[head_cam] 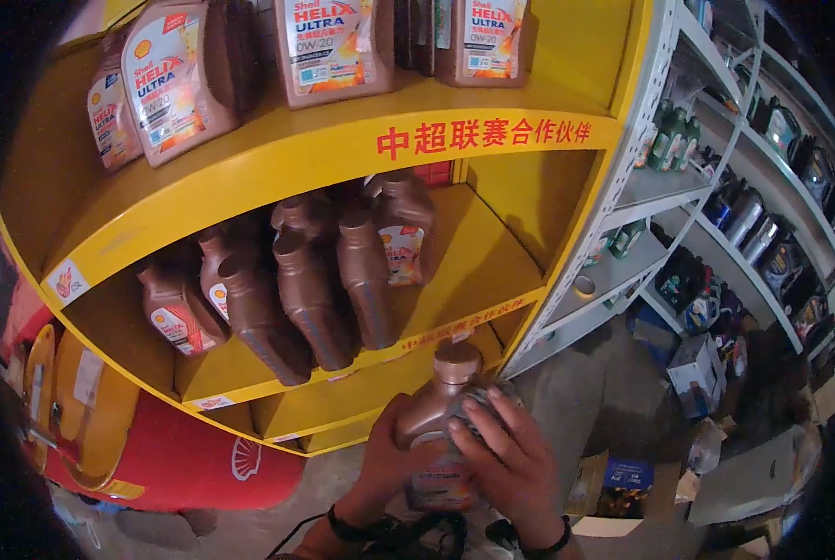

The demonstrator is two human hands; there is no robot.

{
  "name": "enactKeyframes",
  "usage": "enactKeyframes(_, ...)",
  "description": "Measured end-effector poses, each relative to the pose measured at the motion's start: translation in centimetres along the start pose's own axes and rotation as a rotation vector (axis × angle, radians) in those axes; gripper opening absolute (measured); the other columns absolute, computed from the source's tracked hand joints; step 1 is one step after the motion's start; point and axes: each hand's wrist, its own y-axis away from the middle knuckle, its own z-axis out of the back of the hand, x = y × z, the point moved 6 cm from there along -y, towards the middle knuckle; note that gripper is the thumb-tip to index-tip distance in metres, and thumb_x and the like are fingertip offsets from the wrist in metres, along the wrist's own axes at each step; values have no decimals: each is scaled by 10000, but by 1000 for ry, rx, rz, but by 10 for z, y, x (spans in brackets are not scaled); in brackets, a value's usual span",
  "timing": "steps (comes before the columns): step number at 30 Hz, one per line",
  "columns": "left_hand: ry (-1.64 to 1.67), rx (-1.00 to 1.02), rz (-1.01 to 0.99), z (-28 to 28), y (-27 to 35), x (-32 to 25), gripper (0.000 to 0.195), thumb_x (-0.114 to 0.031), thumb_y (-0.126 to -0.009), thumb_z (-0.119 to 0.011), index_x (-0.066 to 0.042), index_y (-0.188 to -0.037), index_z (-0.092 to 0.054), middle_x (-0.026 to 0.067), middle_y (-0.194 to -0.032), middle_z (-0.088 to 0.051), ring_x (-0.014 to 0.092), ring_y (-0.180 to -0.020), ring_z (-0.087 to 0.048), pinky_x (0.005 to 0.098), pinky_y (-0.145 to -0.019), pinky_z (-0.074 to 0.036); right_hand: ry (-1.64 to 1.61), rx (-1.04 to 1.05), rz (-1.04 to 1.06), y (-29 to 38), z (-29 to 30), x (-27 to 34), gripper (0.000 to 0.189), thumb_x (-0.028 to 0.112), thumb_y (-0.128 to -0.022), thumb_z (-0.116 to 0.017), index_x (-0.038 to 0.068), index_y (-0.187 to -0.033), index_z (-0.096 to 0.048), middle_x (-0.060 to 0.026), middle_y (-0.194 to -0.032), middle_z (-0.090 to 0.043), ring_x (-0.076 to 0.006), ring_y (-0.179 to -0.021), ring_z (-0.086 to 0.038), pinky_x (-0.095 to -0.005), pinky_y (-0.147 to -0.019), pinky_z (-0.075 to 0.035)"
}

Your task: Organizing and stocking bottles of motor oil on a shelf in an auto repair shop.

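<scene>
A brown Shell Helix Ultra motor oil bottle (428, 413) stands upright in front of me, its round cap at the top and a label on the side facing me. My left hand (388, 451) grips its left side. A dark grey cloth (486, 414) is under the fingers of my right hand (508, 458), pressed against the bottle's right shoulder. Beyond my hands, more brown oil bottles (312, 301) crowd the middle shelf of a yellow display rack (459, 269). Some of these are turned so that their labels are hidden.
Larger Shell bottles (337, 52) line the upper shelf. At left is a red and yellow drum-like object (200, 448) with a shell emblem. White metal shelving (659, 189) with bottles and cans runs along the right. An open cardboard box (606, 525) and other cartons lie on the floor.
</scene>
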Motion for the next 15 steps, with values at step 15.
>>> enactKeyframes(15, 203, 86, -211, -4, -15, -11, 628, -317, -765, -676, -7, -1269, -465, 89, -1140, -579, 189, -1032, -575, 329, -901, -448, -488, -69, -305, 4, -7, -22, 529, 147, -862, -517, 61, -1370, -397, -241, -1373, -422, -403, -1286, -398, -463, -1029, -384)
